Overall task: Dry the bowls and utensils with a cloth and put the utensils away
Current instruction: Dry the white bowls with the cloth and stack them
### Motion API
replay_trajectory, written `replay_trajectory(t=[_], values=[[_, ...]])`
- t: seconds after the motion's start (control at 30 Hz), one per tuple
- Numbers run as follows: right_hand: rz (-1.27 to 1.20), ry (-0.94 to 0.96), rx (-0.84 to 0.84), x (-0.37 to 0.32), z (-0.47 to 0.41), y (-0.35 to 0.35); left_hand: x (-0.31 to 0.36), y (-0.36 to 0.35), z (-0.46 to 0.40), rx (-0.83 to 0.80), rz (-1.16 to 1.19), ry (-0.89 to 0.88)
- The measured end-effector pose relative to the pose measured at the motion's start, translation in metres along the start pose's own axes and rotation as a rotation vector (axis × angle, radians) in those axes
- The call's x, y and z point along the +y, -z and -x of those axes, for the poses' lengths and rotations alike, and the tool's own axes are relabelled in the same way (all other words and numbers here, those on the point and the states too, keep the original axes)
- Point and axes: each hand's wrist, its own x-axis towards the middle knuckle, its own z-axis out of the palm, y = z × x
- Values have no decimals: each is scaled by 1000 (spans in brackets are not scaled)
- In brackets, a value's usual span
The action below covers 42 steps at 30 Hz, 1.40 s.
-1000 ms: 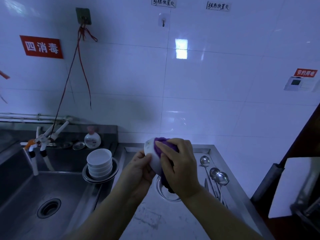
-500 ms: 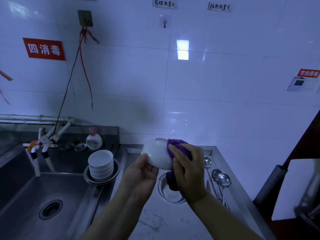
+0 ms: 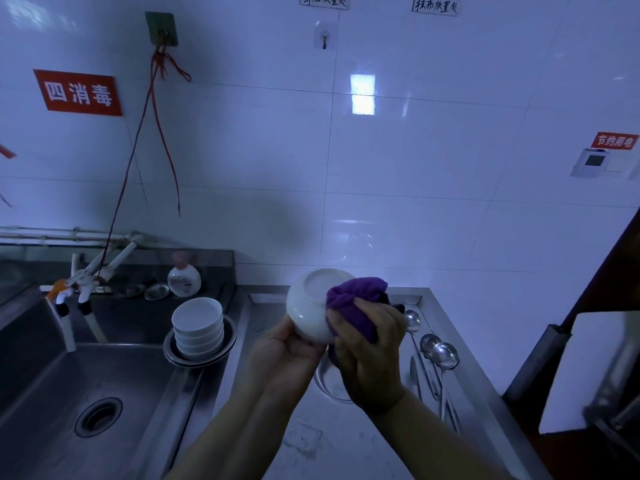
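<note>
My left hand [image 3: 282, 355] holds a white bowl [image 3: 310, 306] from below, its foot ring turned up toward me. My right hand [image 3: 370, 355] presses a purple cloth [image 3: 353, 299] against the bowl's right side. Both hands are above the steel counter [image 3: 329, 441]. A stack of white bowls [image 3: 198, 323] sits in a metal dish at the sink's right edge. Several steel spoons [image 3: 438, 351] lie on the counter to the right of my hands. A metal dish [image 3: 330, 384] lies on the counter under my right hand, partly hidden.
A deep steel sink [image 3: 69, 393] with a drain lies at the left, a tap [image 3: 78, 285] above it. A soap bottle [image 3: 184, 277] stands on the back ledge. A white board [image 3: 588, 368] leans at the right, beside a dark frame.
The bowl has been turned so its base faces up and toward me. The cloth moved from covering the bowl's front to its right side.
</note>
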Motion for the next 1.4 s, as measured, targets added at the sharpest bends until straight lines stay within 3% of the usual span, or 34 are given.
replay_trajectory(t=[0.17,0.43,0.53,0.63,0.77,0.9,1.1,1.4], values=[[-290,-462,-21,-1,-12,7,1,4,-2,-30,-81,-68],[-409,-627,-233,17,-31,13,10,11,-5,-23,-616,-259],[-286,-520,-299,19,-36,11,11,10,-6,10,-832,-275],[-110,-211,-331,15,-32,5,3,5,-12,108,-1043,-307],[-25,15,-297,14,-25,-4,-2,1,-14,165,-1136,-347],[-165,-133,-271,20,-42,-6,2,0,-9,91,-1120,-406],[-602,-779,-204,20,-60,-7,16,-6,-9,-9,-952,-449],[-645,-1048,-55,0,-41,-10,12,-2,-22,-18,-377,-397]])
